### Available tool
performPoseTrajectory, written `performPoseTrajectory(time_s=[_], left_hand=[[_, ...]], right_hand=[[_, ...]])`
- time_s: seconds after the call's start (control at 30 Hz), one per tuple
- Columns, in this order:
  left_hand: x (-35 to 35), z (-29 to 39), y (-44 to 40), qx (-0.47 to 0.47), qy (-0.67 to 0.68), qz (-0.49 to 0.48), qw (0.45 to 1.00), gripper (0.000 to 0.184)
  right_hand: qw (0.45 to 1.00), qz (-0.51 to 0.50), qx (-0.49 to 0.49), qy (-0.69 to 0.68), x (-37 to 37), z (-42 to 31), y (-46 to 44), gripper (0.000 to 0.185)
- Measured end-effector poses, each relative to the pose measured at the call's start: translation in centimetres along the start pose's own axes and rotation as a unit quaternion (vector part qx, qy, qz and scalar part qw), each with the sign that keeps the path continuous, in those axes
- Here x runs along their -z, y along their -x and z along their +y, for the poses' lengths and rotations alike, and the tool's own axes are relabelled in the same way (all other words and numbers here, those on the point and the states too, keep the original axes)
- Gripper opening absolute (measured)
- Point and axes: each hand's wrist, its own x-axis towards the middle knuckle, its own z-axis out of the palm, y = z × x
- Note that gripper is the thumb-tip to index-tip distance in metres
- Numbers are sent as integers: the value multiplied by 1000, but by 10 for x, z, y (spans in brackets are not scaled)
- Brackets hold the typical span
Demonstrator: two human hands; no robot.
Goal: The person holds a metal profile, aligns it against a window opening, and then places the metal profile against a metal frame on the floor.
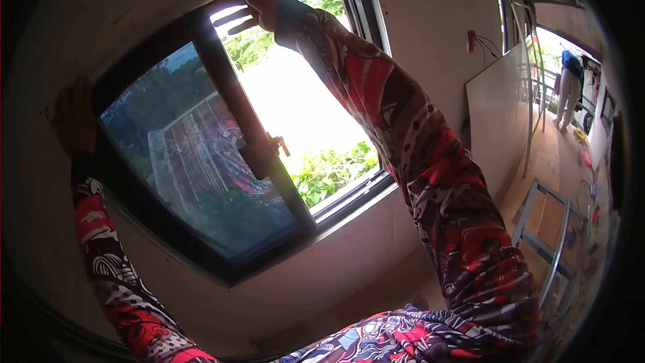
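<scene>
Black framing surrounds the sliding window [269, 259], set at a slant across the head view as I reach up to it with both arms raised. My right hand [261, 1] is at the top of the frame, its fingers [240, 21] apart and outstretched, dark against the daylight. My left hand [75, 115] is at the left side, where frame meets wall [430, 17]; the shadow is too deep for me to tell whether those fingers are spread or together, or how hard they press.

The tinted pane [195, 161] fills the left part; the right part shows bright foliage [326, 175]. A latch [255, 160] sits on the middle upright, out of reach of both hands.

Even pressure serves best here, I judge: palms on the rigid frame, force shared between top and side, fingertips clear of gaps that could pinch. A push on one corner alone could twist it. Far to the right, a co-worker [571, 81] stands near an opening, well apart from me.
</scene>
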Motion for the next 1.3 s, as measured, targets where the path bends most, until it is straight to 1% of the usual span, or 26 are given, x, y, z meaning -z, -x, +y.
performPoseTrajectory(time_s=[0.07,0.13,0.17,0.27,0.4,0.47,0.57,0.6,0.67,0.77,0.8,0.83,0.87,0.9,0.97,1.0,1.1,1.13,1.17,1.23,1.3], left_hand=[[-7,-2,1,-29,7,44,999,35],[-3,1,-3,-9,67,16,998,33],[-3,2,-2,1,98,2,995,32],[-10,7,7,-20,134,112,984,30],[18,20,4,-35,197,73,977,32],[18,21,7,-34,208,43,977,32],[15,20,14,-41,213,41,975,31],[6,18,25,-26,230,37,972,30],[4,25,25,1,261,27,965,29],[35,44,23,-18,332,-30,943,27],[57,56,27,-37,302,-61,951,28],[65,47,79,-59,316,-59,945,29],[78,58,96,-88,330,-60,938,30],[90,71,109,-117,343,-61,930,32],[130,104,115,-120,391,-103,907,39],[142,120,119,-116,431,-128,886,42],[173,160,120,-122,526,-209,816,53],[177,170,122,-145,560,-217,787,59],[176,188,129,-135,597,-199,765,60],[181,215,135,-120,654,-192,722,58],[190,233,131,-137,688,-180,689,50]], right_hand=[[1000,2,-13,-9,0,-4,8,49],[1000,11,-26,-11,-1,-8,18,50],[1000,-3,-24,-19,0,-6,21,50],[998,-44,-17,-39,10,3,20,50],[996,-60,-35,-58,28,4,19,50],[996,-55,-43,-62,28,3,20,50],[996,-60,-49,-53,26,3,21,50],[996,-68,-39,-46,18,8,20,49],[997,-62,-39,-39,27,1,22,47],[997,-35,-52,-42,30,-9,32,45],[997,-26,-53,-44,32,-8,39,45],[998,-22,-51,-38,-4,14,56,45],[998,-15,-40,-41,-5,17,68,44],[999,-5,-34,-38,-3,23,73,42],[999,15,-21,-32,3,33,77,39],[1000,2,10,-29,5,33,83,38],[997,45,63,21,6,46,83,39],[996,55,73,10,1,45,89,40],[995,69,69,14,0,43,94,41],[996,73,48,15,0,43,102,41],[995,81,46,35,3,44,113,43]])
